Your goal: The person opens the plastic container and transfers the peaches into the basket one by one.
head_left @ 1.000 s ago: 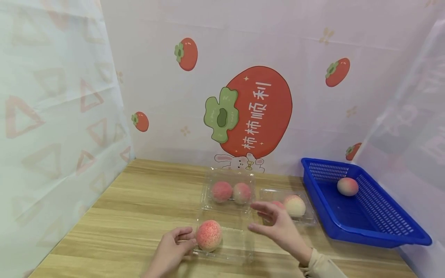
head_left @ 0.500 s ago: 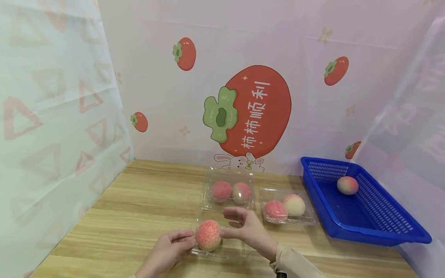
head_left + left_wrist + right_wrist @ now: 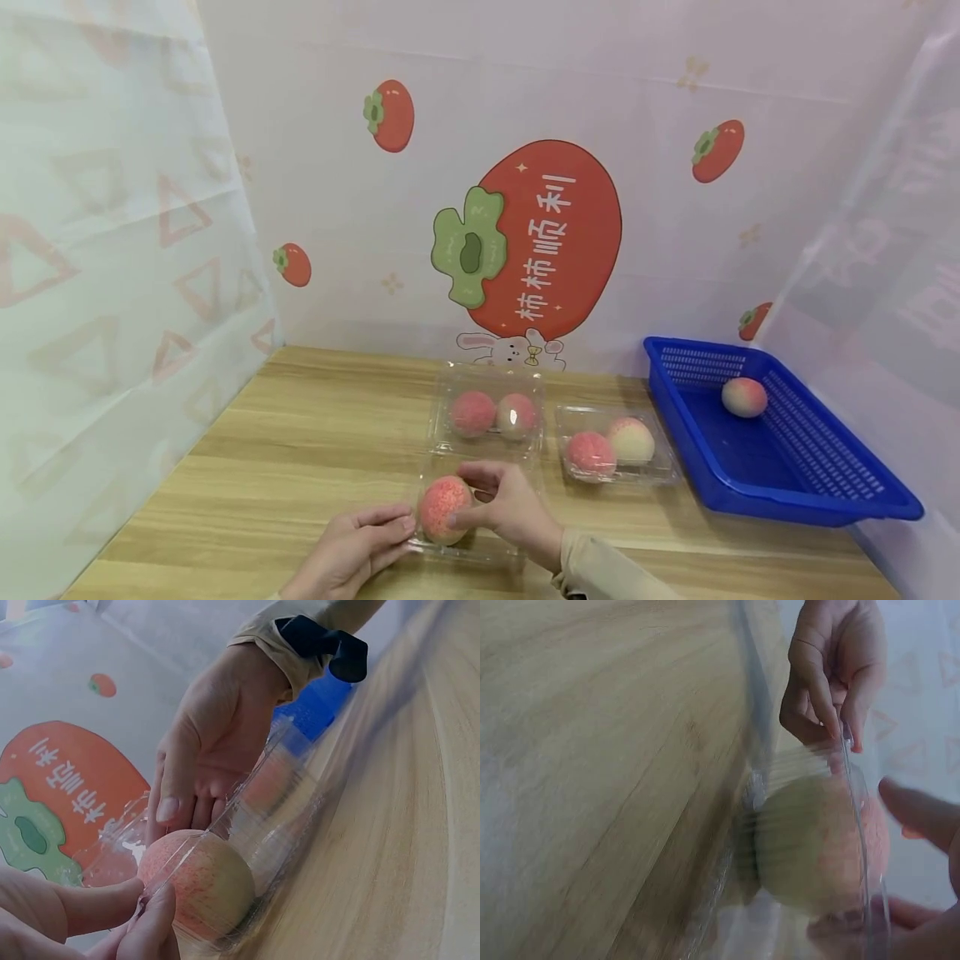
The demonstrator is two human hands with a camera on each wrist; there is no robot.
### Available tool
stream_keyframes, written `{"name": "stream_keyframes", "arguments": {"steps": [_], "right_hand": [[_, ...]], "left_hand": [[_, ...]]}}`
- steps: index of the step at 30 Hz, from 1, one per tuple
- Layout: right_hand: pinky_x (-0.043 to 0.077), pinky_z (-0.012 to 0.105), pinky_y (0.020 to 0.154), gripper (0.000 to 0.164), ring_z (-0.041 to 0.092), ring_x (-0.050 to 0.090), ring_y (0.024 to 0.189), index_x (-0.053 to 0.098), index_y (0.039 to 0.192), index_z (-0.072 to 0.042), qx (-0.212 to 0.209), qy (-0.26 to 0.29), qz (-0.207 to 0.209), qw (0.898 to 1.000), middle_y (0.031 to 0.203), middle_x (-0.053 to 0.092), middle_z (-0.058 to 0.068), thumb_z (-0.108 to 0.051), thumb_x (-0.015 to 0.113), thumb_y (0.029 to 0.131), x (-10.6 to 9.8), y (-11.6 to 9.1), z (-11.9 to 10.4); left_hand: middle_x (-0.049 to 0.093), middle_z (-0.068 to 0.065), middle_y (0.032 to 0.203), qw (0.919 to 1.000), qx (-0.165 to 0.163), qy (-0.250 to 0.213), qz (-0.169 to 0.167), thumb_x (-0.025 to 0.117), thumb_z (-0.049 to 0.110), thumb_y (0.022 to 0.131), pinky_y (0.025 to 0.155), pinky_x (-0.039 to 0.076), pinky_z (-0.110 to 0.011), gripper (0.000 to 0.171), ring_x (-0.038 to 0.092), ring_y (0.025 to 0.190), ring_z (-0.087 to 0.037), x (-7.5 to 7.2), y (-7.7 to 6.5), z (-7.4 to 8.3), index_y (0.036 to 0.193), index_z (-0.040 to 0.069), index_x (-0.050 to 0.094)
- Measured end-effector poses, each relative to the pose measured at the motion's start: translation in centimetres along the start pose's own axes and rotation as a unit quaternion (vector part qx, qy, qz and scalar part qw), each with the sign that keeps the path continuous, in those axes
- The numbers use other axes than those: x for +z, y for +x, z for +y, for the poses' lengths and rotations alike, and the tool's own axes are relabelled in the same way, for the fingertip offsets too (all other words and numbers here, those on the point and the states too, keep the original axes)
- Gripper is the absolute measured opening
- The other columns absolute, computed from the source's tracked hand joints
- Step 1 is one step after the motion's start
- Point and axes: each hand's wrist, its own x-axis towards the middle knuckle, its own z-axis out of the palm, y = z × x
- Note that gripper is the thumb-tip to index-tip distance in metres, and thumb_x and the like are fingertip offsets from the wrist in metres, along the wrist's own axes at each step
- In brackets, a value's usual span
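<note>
"Head view first: what's in what?"
"The near clear box (image 3: pixel 480 556) has one speckled peach (image 3: pixel 441 510), a second box (image 3: pixel 651 477) beside the blue basket (image 3: pixel 753 454) two, the basket one."
"Left wrist view?"
"The left hand (image 3: pixel 356 542) pinches the near box's edge between thumb and finger."
"Right wrist view?"
"The right hand (image 3: pixel 516 510) curves loosely at the speckled peach, thumb spread apart from it; whether the fingers touch, I can't tell."

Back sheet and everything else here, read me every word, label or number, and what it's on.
"柿柿顺利": on the big red fruit print on the back sheet.
Too faint to read: pale marks on the right-hand sheet.
None seen on the peaches, boxes or basket.
</note>
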Motion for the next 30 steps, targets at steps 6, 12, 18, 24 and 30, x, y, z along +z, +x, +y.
{"name": "stream_keyframes", "arguments": {"steps": [6,12,18,24,30], "right_hand": [[0.049,0.034,0.08,0.061,0.027,0.057,0.096,0.051,0.115,0.011,0.011,0.025,0.034,0.999,0.107,0.058,0.019,0.004,0.078,0.062,0.9,0.0,0.1],[0.051,0.031,0.076,0.059,0.022,0.059,0.089,0.055,0.112,0.008,0.026,0.017,0.054,0.998,0.101,0.062,0.013,0.001,0.08,0.059,1.6,0.2,0.3],[0.052,0.03,0.071,0.064,0.018,0.06,0.083,0.056,0.114,0.002,0.03,-0.016,0.039,0.999,0.096,0.063,0.005,-0.006,0.084,0.056,1.9,0.7,0.6],[0.052,0.031,0.071,0.063,0.02,0.06,0.082,0.057,0.111,0.005,0.035,-0.007,0.047,0.998,0.094,0.063,0.007,-0.001,0.083,0.054,2.0,0.5,-0.2],[0.052,0.03,0.071,0.062,0.019,0.06,0.082,0.058,0.109,0.004,0.042,-0.001,0.06,0.997,0.094,0.063,0.006,0.0,0.083,0.053,2.0,0.5,0.0]], "left_hand": [[0.058,-0.019,0.101,1.0,-0.008,-0.001,0.001,0.062,-0.001,0.082,0.087,0.045,-0.036,0.054,0.057,0.096,-0.025,0.2,0.0,-0.1,0.122,-0.022,0.033],[0.058,-0.017,0.1,1.0,-0.008,-0.001,0.006,0.062,-0.001,0.082,0.087,0.045,-0.036,0.054,0.057,0.095,-0.024,0.3,0.0,-0.2,0.122,-0.022,0.033],[0.06,-0.016,0.098,0.9999,-0.009,-0.005,0.01,0.063,-0.001,0.081,0.086,0.046,-0.035,0.052,0.058,0.094,-0.024,0.4,0.1,-0.2,0.121,-0.022,0.035],[0.06,-0.017,0.097,0.9998,-0.005,-0.011,0.013,0.062,-0.002,0.081,0.086,0.046,-0.035,0.051,0.058,0.093,-0.023,0.4,0.0,-0.3,0.12,-0.021,0.037],[0.06,-0.017,0.097,0.9997,-0.005,-0.014,0.017,0.063,-0.002,0.081,0.086,0.046,-0.035,0.049,0.059,0.092,-0.023,0.4,0.0,-0.3,0.119,-0.021,0.039]]}}
